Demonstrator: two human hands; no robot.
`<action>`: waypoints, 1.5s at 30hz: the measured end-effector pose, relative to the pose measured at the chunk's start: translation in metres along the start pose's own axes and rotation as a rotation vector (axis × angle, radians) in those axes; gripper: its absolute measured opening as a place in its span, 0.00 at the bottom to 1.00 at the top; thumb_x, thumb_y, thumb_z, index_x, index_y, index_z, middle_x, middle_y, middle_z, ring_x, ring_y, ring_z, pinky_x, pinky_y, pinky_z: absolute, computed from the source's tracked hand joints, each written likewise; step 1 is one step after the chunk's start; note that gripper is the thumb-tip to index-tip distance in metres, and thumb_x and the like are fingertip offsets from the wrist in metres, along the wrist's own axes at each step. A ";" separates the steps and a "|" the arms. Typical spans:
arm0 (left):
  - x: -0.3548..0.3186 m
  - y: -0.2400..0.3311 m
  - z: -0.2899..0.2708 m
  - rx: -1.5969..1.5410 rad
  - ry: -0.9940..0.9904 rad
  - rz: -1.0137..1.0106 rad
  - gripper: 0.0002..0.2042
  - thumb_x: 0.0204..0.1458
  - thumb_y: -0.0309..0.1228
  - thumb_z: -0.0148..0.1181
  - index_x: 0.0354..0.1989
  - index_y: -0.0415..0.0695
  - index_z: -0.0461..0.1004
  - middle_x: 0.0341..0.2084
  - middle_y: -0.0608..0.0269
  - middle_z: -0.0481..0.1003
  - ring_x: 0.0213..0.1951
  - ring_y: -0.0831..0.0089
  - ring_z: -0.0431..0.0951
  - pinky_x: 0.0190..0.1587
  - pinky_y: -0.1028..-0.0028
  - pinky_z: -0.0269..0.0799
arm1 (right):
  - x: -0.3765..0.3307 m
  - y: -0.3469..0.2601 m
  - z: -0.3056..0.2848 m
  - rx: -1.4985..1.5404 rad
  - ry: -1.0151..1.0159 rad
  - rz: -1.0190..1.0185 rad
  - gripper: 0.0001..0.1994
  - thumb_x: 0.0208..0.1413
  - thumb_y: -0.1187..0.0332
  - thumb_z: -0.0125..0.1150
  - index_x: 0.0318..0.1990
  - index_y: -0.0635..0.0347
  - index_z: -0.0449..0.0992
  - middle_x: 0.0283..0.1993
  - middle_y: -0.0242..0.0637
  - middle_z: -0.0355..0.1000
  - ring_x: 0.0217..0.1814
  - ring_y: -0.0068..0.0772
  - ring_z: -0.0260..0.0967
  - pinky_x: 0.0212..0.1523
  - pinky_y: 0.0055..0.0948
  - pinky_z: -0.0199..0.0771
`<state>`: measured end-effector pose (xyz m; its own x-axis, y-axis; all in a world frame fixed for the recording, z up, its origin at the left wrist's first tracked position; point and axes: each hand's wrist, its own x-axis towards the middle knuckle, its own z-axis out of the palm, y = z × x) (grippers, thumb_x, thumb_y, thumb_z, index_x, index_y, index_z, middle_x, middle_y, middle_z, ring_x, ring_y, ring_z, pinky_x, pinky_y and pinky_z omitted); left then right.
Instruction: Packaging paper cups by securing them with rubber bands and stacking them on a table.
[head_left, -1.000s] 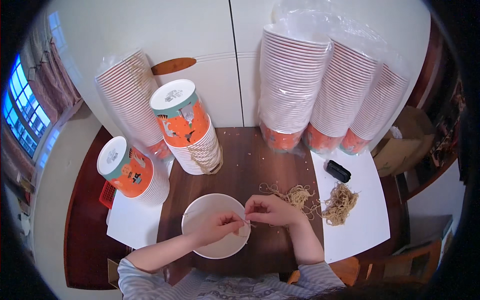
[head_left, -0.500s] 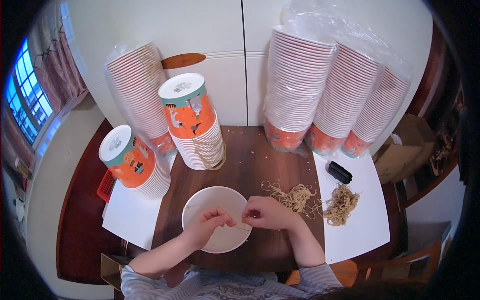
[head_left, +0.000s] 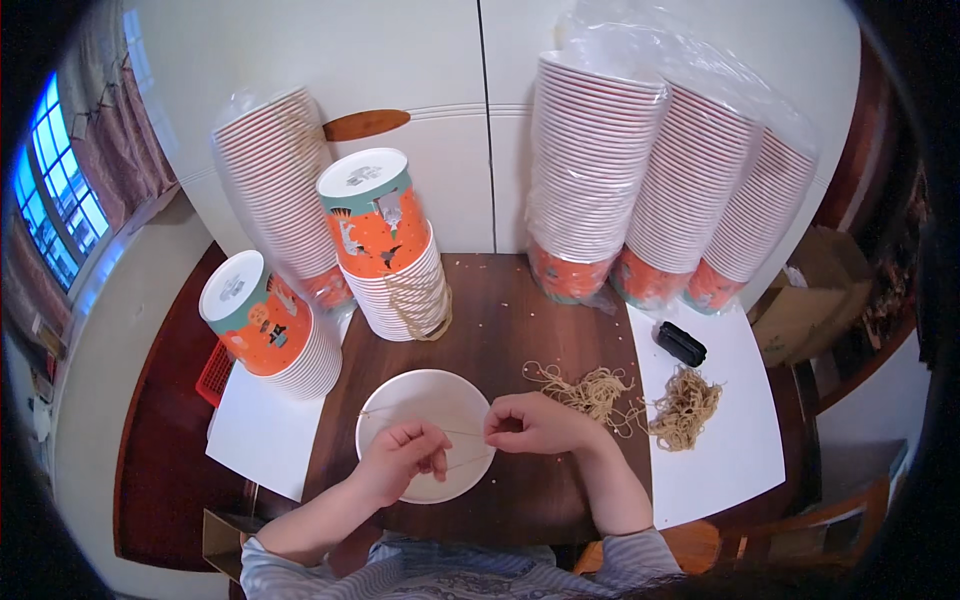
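An upright white paper bucket (head_left: 425, 388) stands in front of me, its round mouth facing up. Over it my left hand (head_left: 404, 460) and my right hand (head_left: 538, 422) each pinch a thin tan string (head_left: 464, 433), stretched between their fingertips. Part of the string also runs to the bucket's left rim, where a small knot or end shows. My right hand is at the bucket's right rim. Just beyond it lies a loose heap of tan strings (head_left: 590, 393) on the brown tabletop (head_left: 480, 345).
Another heap of strings (head_left: 684, 410) and a black oblong object (head_left: 681, 344) lie on the right white board (head_left: 735, 440). Upside-down orange bucket stacks (head_left: 375, 235) stand left; a left stack (head_left: 270, 160) and several right stacks (head_left: 600, 150) are plastic-wrapped. A cardboard box (head_left: 815, 295) sits far right.
My left hand has drawn back a little to the left, and the string now shows taut between both hands. The bucket has shifted slightly left in view.
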<state>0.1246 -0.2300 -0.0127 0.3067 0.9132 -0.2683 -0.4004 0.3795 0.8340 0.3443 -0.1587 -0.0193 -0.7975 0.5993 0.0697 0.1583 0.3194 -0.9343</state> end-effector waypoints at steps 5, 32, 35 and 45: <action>-0.006 -0.001 0.005 0.518 -0.067 -0.179 0.07 0.52 0.29 0.49 0.28 0.38 0.69 0.21 0.61 0.73 0.18 0.76 0.73 0.20 0.82 0.65 | 0.003 -0.006 0.010 0.190 -0.004 0.036 0.07 0.47 0.71 0.56 0.32 0.65 0.70 0.28 0.32 0.69 0.31 0.19 0.65 0.33 0.21 0.67; 0.015 -0.004 0.011 0.394 0.001 -0.038 0.07 0.51 0.29 0.51 0.34 0.38 0.70 0.24 0.66 0.71 0.22 0.83 0.66 0.23 0.84 0.61 | -0.003 -0.021 0.015 -0.238 0.232 -0.078 0.07 0.41 0.68 0.62 0.30 0.58 0.75 0.26 0.34 0.67 0.26 0.27 0.65 0.27 0.23 0.65; 0.016 -0.003 0.008 0.332 -0.010 -0.074 0.08 0.51 0.30 0.51 0.34 0.38 0.70 0.24 0.66 0.71 0.24 0.83 0.68 0.23 0.85 0.61 | -0.002 -0.029 0.014 -0.177 0.338 -0.049 0.08 0.41 0.67 0.62 0.30 0.59 0.74 0.28 0.38 0.68 0.28 0.33 0.67 0.29 0.27 0.67; 0.019 -0.002 0.013 0.391 -0.016 -0.050 0.09 0.52 0.32 0.51 0.35 0.40 0.70 0.27 0.65 0.74 0.29 0.84 0.68 0.28 0.85 0.60 | -0.005 -0.018 0.010 -0.298 0.303 -0.137 0.08 0.44 0.69 0.58 0.31 0.61 0.73 0.26 0.41 0.70 0.28 0.35 0.69 0.29 0.27 0.68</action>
<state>0.1421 -0.2156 -0.0136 0.3325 0.8915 -0.3078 -0.0270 0.3353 0.9417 0.3400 -0.1748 -0.0063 -0.6235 0.7104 0.3265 0.2592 0.5818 -0.7709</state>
